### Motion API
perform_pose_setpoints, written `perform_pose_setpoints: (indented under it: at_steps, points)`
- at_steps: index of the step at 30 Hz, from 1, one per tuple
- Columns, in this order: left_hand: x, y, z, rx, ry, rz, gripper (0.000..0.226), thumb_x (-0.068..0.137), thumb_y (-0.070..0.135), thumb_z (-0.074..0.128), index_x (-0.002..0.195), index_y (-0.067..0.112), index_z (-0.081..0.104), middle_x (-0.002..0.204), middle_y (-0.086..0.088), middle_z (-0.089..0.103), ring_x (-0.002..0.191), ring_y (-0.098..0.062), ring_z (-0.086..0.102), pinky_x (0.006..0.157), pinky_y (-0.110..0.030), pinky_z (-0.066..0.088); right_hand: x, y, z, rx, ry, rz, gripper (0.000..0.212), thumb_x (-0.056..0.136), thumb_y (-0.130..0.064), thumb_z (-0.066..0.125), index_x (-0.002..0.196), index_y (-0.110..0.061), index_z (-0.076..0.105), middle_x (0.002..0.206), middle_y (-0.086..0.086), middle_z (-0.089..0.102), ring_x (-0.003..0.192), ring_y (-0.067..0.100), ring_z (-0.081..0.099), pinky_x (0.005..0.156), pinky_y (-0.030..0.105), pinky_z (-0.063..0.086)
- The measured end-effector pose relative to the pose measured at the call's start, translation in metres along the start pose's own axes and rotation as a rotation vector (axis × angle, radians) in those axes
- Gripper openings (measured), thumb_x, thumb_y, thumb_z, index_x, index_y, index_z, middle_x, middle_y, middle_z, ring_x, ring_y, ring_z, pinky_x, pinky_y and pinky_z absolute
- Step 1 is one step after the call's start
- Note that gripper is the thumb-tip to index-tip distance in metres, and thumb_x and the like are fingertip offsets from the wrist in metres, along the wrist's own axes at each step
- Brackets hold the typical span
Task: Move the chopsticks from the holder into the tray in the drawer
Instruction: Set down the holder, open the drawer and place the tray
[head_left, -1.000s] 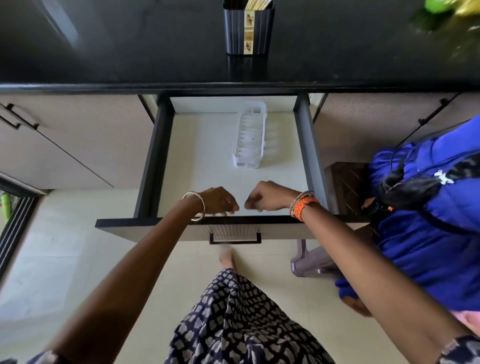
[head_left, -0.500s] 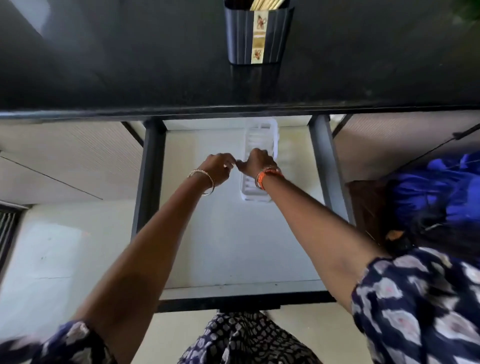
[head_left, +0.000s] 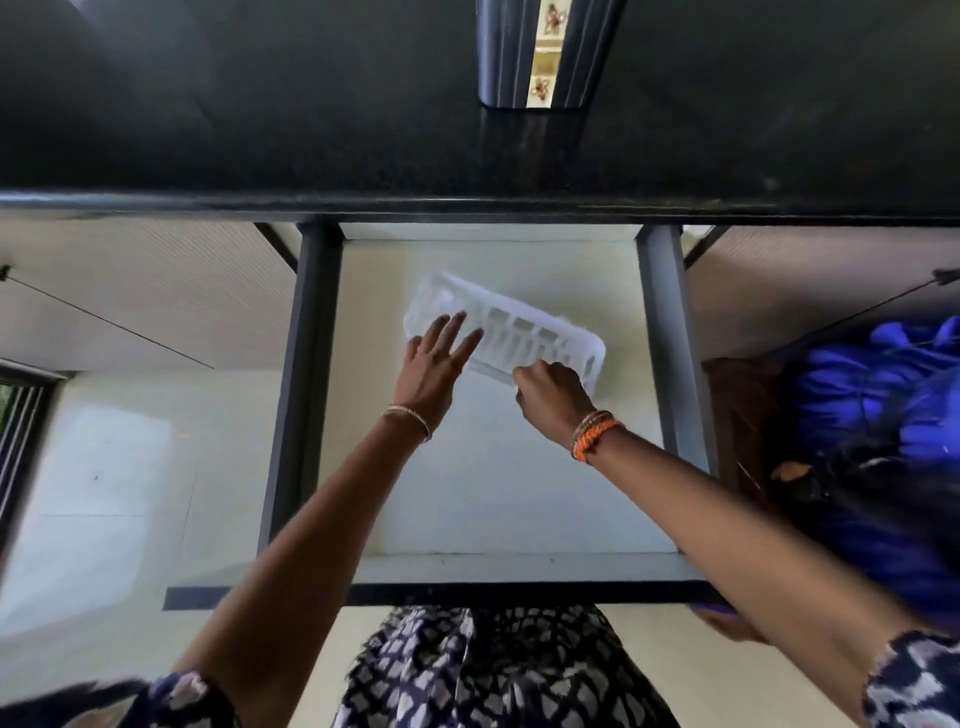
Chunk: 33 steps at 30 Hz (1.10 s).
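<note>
Both hands are positioning the tray in the drawer, left hand spread flat, right hand pinching its rim; next, reach for the holder.

No readable text, brand, number or sign in view. Chopstick holder on black countertop: vertical label strip, gold and white, small floral motifs only, no lettering legible. White tray below holder, in drawer: unmarked.
</note>
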<state>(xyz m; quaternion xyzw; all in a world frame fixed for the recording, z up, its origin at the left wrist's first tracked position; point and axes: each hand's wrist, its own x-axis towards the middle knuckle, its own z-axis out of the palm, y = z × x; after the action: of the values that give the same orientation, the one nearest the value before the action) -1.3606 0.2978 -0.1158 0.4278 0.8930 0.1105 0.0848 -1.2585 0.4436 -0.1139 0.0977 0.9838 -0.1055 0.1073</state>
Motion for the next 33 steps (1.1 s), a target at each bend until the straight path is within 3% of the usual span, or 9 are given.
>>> perform_pose_setpoints:
  at_steps: [2, 3, 4, 7, 11, 20, 24, 29, 33]
  points:
    - [-0.024, 0.005, 0.003, 0.099, 0.099, 0.010, 0.033, 0.069, -0.001, 0.071, 0.099, 0.013, 0.068, 0.102, -0.011, 0.072, 0.099, -0.028, 0.065, 0.079, -0.039, 0.049, -0.021, 0.005, 0.002, -0.095, -0.029, -0.099, 0.011, 0.088, -0.002, 0.047, 0.087, -0.002, 0.058, 0.083, 0.019, 0.065, 0.077, 0.039, 0.065, 0.056, 0.034, 0.033]
    - [-0.036, 0.007, 0.005, 0.146, 0.105, 0.027, 0.019, 0.068, 0.003, 0.074, 0.083, 0.013, 0.069, 0.081, -0.008, 0.074, 0.081, -0.026, 0.068, 0.072, -0.035, 0.050, -0.031, 0.008, 0.003, -0.135, -0.047, -0.124, 0.012, 0.088, -0.001, 0.045, 0.090, -0.003, 0.057, 0.085, 0.017, 0.064, 0.078, 0.038, 0.065, 0.057, 0.033, 0.032]
    - [-0.050, 0.009, 0.008, 0.130, 0.044, 0.040, 0.010, 0.071, 0.004, 0.072, 0.078, 0.011, 0.068, 0.071, -0.008, 0.073, 0.072, -0.027, 0.067, 0.071, -0.034, 0.049, -0.041, 0.011, 0.005, -0.166, -0.060, -0.139, 0.014, 0.088, 0.000, 0.044, 0.092, -0.004, 0.057, 0.087, 0.015, 0.064, 0.079, 0.037, 0.065, 0.058, 0.033, 0.032]
    - [-0.073, 0.013, 0.018, 0.018, -0.055, 0.039, 0.009, 0.082, 0.004, 0.058, 0.083, 0.004, 0.067, 0.074, -0.019, 0.073, 0.071, -0.034, 0.068, 0.076, -0.035, 0.046, -0.060, 0.014, 0.014, -0.176, -0.088, -0.144, 0.017, 0.087, 0.004, 0.042, 0.093, -0.004, 0.056, 0.087, 0.015, 0.064, 0.079, 0.036, 0.064, 0.057, 0.033, 0.032]
    - [-0.083, 0.020, 0.028, 0.101, -0.199, -0.028, 0.021, 0.092, 0.014, 0.045, 0.100, 0.008, 0.065, 0.095, -0.019, 0.072, 0.090, -0.034, 0.065, 0.086, -0.034, 0.041, -0.080, 0.006, 0.028, -0.171, -0.118, -0.149, 0.018, 0.087, 0.005, 0.042, 0.095, -0.003, 0.057, 0.087, 0.016, 0.064, 0.080, 0.036, 0.065, 0.058, 0.033, 0.033]
    - [-0.096, 0.018, 0.034, 0.173, -0.338, -0.030, 0.020, 0.093, 0.022, 0.048, 0.102, 0.009, 0.060, 0.099, -0.017, 0.070, 0.096, -0.035, 0.063, 0.084, -0.035, 0.047, -0.095, -0.002, 0.034, -0.179, -0.134, -0.156, 0.020, 0.089, 0.001, 0.042, 0.096, -0.003, 0.061, 0.091, 0.014, 0.065, 0.085, 0.035, 0.065, 0.061, 0.033, 0.033]
    - [-0.104, 0.016, 0.033, 0.157, -0.379, 0.003, 0.020, 0.092, 0.023, 0.049, 0.104, 0.011, 0.059, 0.101, -0.015, 0.070, 0.097, -0.034, 0.064, 0.084, -0.036, 0.050, -0.099, -0.006, 0.032, -0.136, -0.148, -0.144, 0.016, 0.087, 0.001, 0.044, 0.085, -0.004, 0.060, 0.084, 0.015, 0.065, 0.079, 0.035, 0.065, 0.058, 0.032, 0.032]
    - [-0.101, 0.007, 0.020, 0.029, -0.341, 0.051, 0.032, 0.088, 0.028, 0.057, 0.115, 0.012, 0.058, 0.116, -0.012, 0.065, 0.109, -0.028, 0.058, 0.089, -0.036, 0.047, -0.095, -0.005, 0.009, -0.020, -0.137, -0.089, 0.018, 0.083, -0.022, 0.052, 0.075, -0.008, 0.060, 0.078, 0.009, 0.067, 0.077, 0.030, 0.066, 0.060, 0.028, 0.036]
    - [-0.083, 0.002, -0.011, -0.050, -0.129, 0.168, 0.042, 0.084, 0.045, 0.057, 0.114, 0.015, 0.061, 0.110, -0.007, 0.069, 0.101, -0.025, 0.062, 0.082, -0.033, 0.051, -0.072, 0.008, -0.051, 0.059, 0.007, -0.029, 0.030, 0.078, -0.039, 0.056, 0.093, -0.017, 0.070, 0.090, 0.004, 0.073, 0.085, 0.028, 0.068, 0.073, 0.031, 0.049]
